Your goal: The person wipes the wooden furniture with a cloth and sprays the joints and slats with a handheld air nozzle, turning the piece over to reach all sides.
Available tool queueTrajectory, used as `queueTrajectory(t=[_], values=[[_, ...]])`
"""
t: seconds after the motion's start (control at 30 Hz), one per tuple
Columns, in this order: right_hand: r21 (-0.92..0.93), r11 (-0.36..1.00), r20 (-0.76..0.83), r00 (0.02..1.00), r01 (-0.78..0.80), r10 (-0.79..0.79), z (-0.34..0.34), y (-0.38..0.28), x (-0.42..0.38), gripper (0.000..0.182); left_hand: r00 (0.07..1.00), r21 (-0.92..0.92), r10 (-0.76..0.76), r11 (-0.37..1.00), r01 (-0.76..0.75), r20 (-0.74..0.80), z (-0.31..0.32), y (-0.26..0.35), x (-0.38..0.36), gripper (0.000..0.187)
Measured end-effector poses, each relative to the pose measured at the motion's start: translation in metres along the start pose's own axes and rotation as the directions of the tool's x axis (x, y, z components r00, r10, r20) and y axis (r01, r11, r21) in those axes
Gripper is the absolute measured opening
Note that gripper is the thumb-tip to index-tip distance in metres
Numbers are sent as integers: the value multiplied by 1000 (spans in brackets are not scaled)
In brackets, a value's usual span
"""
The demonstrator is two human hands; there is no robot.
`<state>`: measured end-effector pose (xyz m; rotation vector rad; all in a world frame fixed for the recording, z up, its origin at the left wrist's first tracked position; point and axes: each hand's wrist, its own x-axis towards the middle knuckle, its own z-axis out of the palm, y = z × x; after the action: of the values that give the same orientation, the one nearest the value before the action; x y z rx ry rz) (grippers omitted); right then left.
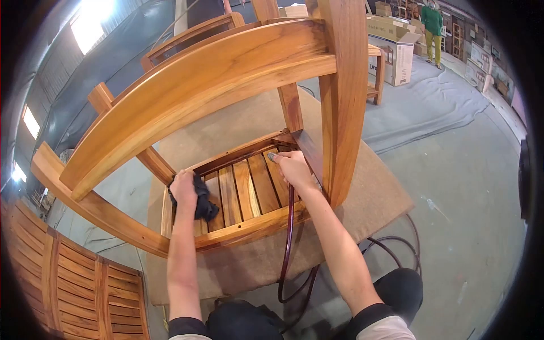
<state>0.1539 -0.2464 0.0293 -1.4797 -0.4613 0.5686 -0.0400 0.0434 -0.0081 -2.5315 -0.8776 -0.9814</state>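
A varnished wooden chair (198, 107) rests on a brown board-topped table, its slatted seat (245, 187) low between my arms and its curved rails and legs rising around it. My left hand (184, 188) is closed on a black cloth (205, 199) at the left side of the seat frame. Over the right part of the slats, my right hand (293, 168) grips an air hose nozzle (273, 156) with its metal tip pointing left. A dark red hose (290, 226) hangs from that hand over the table's front edge.
The brown table top (374, 198) extends right of the chair. Hose loops (391, 249) hang at its front right. Slatted wooden panels (73, 272) stand at lower left. Cardboard boxes (396, 59) and a person in green (432, 25) are farther back.
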Motion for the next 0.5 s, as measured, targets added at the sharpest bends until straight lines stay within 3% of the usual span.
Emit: queueTrajectory(t=[0.03, 0.1, 0.13, 0.17, 0.23, 0.27, 0.37, 0.4, 0.5], values=[[-28, 1000, -19, 1000, 14, -14, 3, 8, 10, 28, 992, 100, -105, 990, 97, 72, -11, 17, 2, 9], [-91, 995, -52, 998, 43, -48, 8, 22, 36, 31, 985, 85, -148, 986, 141, 84, -14, 20, 3, 8], [-152, 988, -28, 1000, -18, 14, 5, 12, 41, 33, 992, 77, -113, 991, 110, 48, -11, 19, 1, 7], [-235, 966, 23, 993, -107, 116, 1, 0, 48, 34, 997, -121, -72, 990, 68, -26, -7, 11, -4, 7], [-200, 974, -190, 979, -106, 67, 3, 1, 59, 28, 981, -483, -20, 872, -78, -193, 9, -4, -10, 8], [-217, 970, -174, 982, -112, 74, 3, 4, 65, 26, 963, -786, -212, 619, 0, -167, 23, -3, -11, 11], [-258, 960, -124, 989, -109, 79, 4, 10, 84, 23, 956, -404, 8, 905, -132, -294, 5, 2, -10, 15], [-263, 959, -100, 992, -103, 79, 9, 6, 86, 23, 999, 3, -48, 999, 48, -11, -10, 13, -1, 15], [-346, 935, 34, 996, -71, 88, 20, -11, 85, 24, 996, -137, -81, 988, 76, -25, -3, 9, 0, 15]])
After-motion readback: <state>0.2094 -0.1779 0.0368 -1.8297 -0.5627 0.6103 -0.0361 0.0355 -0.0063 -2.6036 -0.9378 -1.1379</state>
